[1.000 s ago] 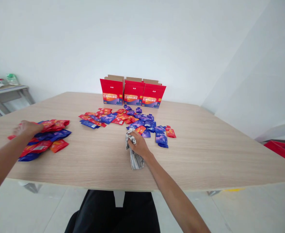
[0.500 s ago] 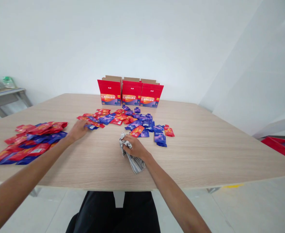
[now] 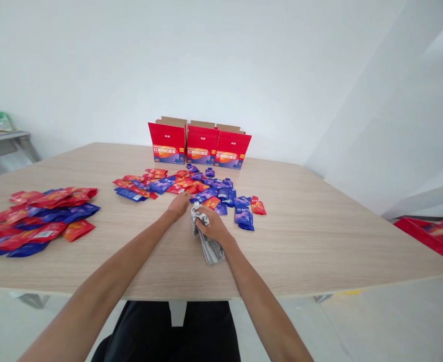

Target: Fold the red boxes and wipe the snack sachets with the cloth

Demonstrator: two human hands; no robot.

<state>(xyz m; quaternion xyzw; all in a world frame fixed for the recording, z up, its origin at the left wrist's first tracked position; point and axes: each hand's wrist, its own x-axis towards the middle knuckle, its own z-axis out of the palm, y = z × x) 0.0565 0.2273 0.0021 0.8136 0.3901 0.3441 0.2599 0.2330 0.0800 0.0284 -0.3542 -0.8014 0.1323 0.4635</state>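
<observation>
My right hand (image 3: 214,226) is closed on a crumpled grey-and-white striped cloth (image 3: 211,251), which hangs down onto the table. At the near edge of a loose pile of small pouches, my left hand (image 3: 179,203) reaches out with its fingers stretched, close to a purple-blue pouch (image 3: 203,195); whether they touch it is hard to see. An orange-red pouch (image 3: 211,202) lies just beyond the right hand. Left of the left hand are a blue pouch (image 3: 130,194) and several red pouches in the same pile.
Three open red cartons (image 3: 202,146) stand side by side behind the pile. Overlapping rows of red and blue pouches (image 3: 53,216) cover the left of the wooden table (image 3: 319,236). A red container (image 3: 432,236) is at the far right, and another table (image 3: 5,136) stands far left.
My left hand has left the blue pouch at the pile's left end and moved right, near my right hand. My right hand still holds the cloth. The view has shifted slightly.
</observation>
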